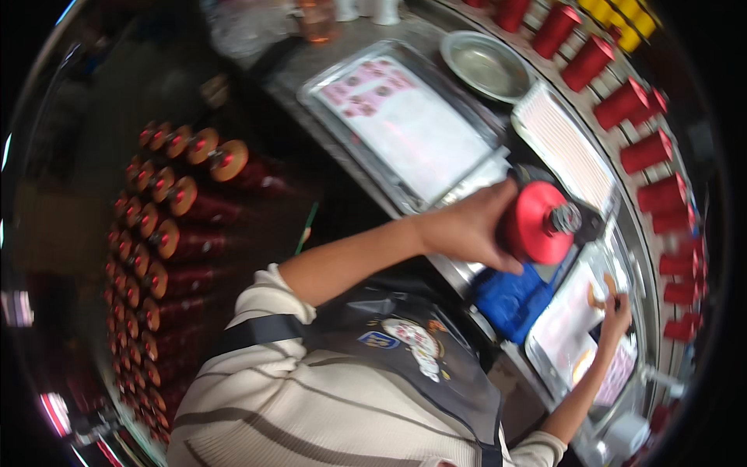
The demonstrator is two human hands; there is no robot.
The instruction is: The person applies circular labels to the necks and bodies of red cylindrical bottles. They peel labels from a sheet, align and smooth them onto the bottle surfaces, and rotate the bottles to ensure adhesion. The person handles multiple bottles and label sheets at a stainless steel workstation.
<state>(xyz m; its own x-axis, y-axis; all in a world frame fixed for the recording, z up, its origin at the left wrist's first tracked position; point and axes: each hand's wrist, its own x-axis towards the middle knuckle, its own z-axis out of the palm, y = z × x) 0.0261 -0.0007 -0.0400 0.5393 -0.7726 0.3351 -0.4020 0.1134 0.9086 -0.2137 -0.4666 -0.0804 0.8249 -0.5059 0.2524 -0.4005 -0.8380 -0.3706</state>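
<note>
My left hand [471, 226] is wrapped around a red cylinder [540, 226] with a bare metal threaded stud on its upper end. The cylinder is tilted, with the stud toward the right. My right hand [616, 314] is farther right, above a metal tray lined with white and pink paper [559, 336]. Its fingers are closed near a tan curved piece [597, 294]. A small dark thing shows at the fingertips, too blurred to name. Below the left hand's cylinder lies a blue object [510, 300], partly covered.
Another metal tray with patterned paper [424, 140] sits on the counter, beside a round metal bowl [489, 66] and a ribbed pale tray [566, 148]. Red cylinders [622, 105] line the right edge. At left stand many red cylinders with tan discs [183, 194].
</note>
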